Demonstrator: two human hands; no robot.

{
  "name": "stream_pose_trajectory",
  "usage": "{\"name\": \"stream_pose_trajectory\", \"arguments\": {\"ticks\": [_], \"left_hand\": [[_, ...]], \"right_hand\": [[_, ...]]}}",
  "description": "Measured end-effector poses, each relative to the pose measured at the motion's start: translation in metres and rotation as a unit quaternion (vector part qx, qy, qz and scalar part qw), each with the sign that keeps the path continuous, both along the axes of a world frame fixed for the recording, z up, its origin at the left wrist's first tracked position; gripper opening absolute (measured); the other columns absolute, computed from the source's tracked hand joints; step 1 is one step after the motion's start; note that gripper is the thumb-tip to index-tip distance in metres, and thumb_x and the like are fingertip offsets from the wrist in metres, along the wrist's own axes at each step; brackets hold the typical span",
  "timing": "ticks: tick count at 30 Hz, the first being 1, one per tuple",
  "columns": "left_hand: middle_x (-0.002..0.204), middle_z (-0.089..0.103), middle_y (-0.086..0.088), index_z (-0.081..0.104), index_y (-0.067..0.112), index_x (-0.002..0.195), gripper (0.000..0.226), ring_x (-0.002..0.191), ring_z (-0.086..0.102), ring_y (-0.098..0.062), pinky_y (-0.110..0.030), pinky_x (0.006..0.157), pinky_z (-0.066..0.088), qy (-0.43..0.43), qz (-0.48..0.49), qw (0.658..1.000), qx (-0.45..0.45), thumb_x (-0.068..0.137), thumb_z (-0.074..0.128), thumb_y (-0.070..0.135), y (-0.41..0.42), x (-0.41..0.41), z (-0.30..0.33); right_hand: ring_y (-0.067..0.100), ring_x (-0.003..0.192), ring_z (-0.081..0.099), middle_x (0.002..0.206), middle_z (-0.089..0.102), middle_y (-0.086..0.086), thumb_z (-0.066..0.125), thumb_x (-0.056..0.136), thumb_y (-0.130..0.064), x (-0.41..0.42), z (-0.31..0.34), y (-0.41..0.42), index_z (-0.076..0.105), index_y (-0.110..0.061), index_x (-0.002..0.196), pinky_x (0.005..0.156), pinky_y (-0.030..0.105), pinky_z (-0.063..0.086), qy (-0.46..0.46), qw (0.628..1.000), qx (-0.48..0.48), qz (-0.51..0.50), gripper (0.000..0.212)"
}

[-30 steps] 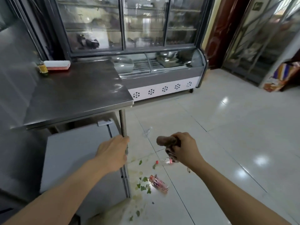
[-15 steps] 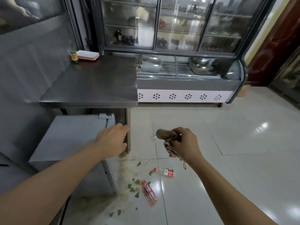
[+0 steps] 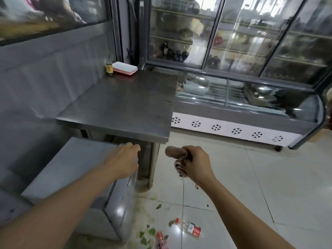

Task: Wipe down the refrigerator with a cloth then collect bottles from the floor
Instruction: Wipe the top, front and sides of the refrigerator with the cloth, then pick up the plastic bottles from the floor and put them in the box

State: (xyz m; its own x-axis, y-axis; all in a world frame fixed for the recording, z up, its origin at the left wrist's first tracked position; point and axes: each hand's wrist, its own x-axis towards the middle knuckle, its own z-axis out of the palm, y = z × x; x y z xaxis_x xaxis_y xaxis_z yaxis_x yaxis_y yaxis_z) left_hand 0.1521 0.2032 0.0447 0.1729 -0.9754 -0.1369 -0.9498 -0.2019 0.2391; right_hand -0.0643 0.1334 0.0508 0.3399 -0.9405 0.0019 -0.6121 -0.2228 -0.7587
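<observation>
The right hand (image 3: 195,163) grips a bunched cloth (image 3: 177,155). The left hand (image 3: 124,161) curls over the small fridge's (image 3: 71,169) corner below the tabletop (image 3: 125,105), fingertips hidden. One bottle (image 3: 190,228) lies whole on the floor; another (image 3: 161,240) is cut off.

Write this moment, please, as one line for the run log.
left hand: touches low fridge top corner | right hand: grips brown cloth | bottles: two on floor | wiping: not begun

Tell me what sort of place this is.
Probably a restaurant or food shop's back area: a glass-door display fridge holding food, a stainless steel prep table, and stacked trays beside a bottle.
</observation>
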Motion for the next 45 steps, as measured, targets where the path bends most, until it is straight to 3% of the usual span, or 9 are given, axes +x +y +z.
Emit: {"name": "stream_pose_trajectory", "arguments": {"ticks": [2, 5, 12, 16, 20, 24, 27, 32, 45], "left_hand": [[0.118, 0.048, -0.006, 0.047, 0.016, 0.119, 0.034, 0.102, 0.052, -0.025, -0.034, 0.079, 0.044, -0.002, 0.013, 1.000, -0.002, 0.087, 0.054, 0.024, -0.015, 0.007, 0.000], [0.114, 0.048, -0.005, 0.047, 0.016, 0.117, 0.032, 0.102, 0.051, -0.024, -0.036, 0.079, 0.045, -0.009, 0.033, 0.999, -0.003, 0.087, 0.054, 0.025, -0.035, 0.018, 0.000], [0.118, 0.049, -0.005, 0.045, 0.017, 0.122, 0.039, 0.105, 0.052, -0.023, -0.032, 0.078, 0.042, -0.010, 0.104, 0.995, -0.002, 0.086, 0.057, 0.025, -0.075, 0.023, -0.015], [0.119, 0.050, -0.004, 0.043, 0.017, 0.126, 0.042, 0.108, 0.052, -0.023, -0.035, 0.085, 0.046, -0.014, 0.170, 0.985, -0.006, 0.087, 0.055, 0.028, -0.102, 0.014, -0.027], [0.116, 0.052, -0.004, 0.045, 0.017, 0.122, 0.039, 0.104, 0.053, -0.023, -0.035, 0.082, 0.046, -0.018, 0.235, 0.972, -0.007, 0.085, 0.056, 0.022, -0.126, 0.000, -0.043], [0.122, 0.049, -0.005, 0.044, 0.017, 0.127, 0.044, 0.109, 0.049, -0.024, -0.036, 0.085, 0.043, -0.016, 0.274, 0.962, 0.006, 0.084, 0.057, 0.019, -0.139, -0.016, -0.061], [0.126, 0.047, -0.005, 0.041, 0.019, 0.130, 0.048, 0.115, 0.046, -0.024, -0.034, 0.088, 0.040, -0.015, 0.296, 0.955, 0.021, 0.085, 0.056, 0.021, -0.134, -0.024, -0.071], [0.127, 0.045, -0.006, 0.038, 0.019, 0.132, 0.050, 0.117, 0.044, -0.026, -0.036, 0.092, 0.038, -0.015, 0.327, 0.943, 0.058, 0.085, 0.056, 0.026, -0.099, -0.031, -0.077], [0.120, 0.051, -0.009, 0.046, 0.013, 0.123, 0.042, 0.108, 0.052, -0.027, -0.039, 0.084, 0.047, 0.023, 0.365, 0.929, 0.055, 0.085, 0.057, 0.027, 0.078, -0.029, -0.093]], "right_hand": [[0.013, 0.051, 0.057, 0.096, 0.057, 0.016, 0.044, 0.080, 0.011, 0.014, -0.001, -0.026, 0.063, -0.006, 0.090, 0.041, 0.021, 0.049, 0.005, 1.000, -0.015, 0.015, 0.028], [0.026, 0.051, 0.056, 0.091, 0.056, 0.017, 0.041, 0.075, 0.015, 0.034, -0.009, -0.065, 0.060, -0.003, 0.086, 0.043, 0.032, 0.052, -0.020, 0.999, 0.027, 0.032, 0.029], [0.033, 0.099, 0.058, 0.109, 0.060, 0.015, 0.052, 0.084, 0.001, 0.082, -0.038, -0.169, 0.062, -0.009, 0.103, 0.086, 0.044, 0.050, 0.042, 0.994, -0.020, 0.100, 0.024], [0.036, 0.100, 0.058, 0.115, 0.054, 0.015, 0.050, 0.081, 0.007, 0.116, -0.052, -0.224, 0.056, -0.012, 0.091, 0.079, 0.044, 0.054, 0.035, 0.983, -0.078, 0.162, 0.022], [0.036, 0.121, 0.043, 0.134, 0.043, 0.017, 0.064, 0.081, -0.001, 0.139, -0.079, -0.267, 0.055, -0.008, 0.124, 0.098, 0.038, 0.044, 0.065, 0.958, -0.177, 0.216, 0.045], [0.033, 0.141, 0.015, 0.153, 0.019, 0.016, 0.054, 0.090, -0.008, 0.150, -0.112, -0.287, 0.027, -0.011, 0.144, 0.114, 0.041, 0.027, 0.184, 0.913, -0.125, 0.343, 0.061], [0.031, 0.145, 0.004, 0.153, 0.022, 0.011, 0.059, 0.087, -0.019, 0.146, -0.125, -0.281, 0.028, -0.011, 0.141, 0.114, 0.046, 0.025, 0.221, 0.890, -0.158, 0.367, 0.062], [0.033, 0.138, 0.020, 0.148, 0.029, 0.012, 0.063, 0.086, -0.031, 0.133, -0.124, -0.236, 0.026, -0.014, 0.143, 0.111, 0.044, 0.025, 0.226, 0.875, -0.175, 0.392, 0.070], [0.028, 0.142, 0.014, 0.155, 0.018, 0.007, 0.056, 0.092, -0.029, 0.110, -0.145, -0.025, 0.016, -0.016, 0.150, 0.116, 0.040, 0.022, 0.272, 0.813, -0.102, 0.505, 0.071]]}}
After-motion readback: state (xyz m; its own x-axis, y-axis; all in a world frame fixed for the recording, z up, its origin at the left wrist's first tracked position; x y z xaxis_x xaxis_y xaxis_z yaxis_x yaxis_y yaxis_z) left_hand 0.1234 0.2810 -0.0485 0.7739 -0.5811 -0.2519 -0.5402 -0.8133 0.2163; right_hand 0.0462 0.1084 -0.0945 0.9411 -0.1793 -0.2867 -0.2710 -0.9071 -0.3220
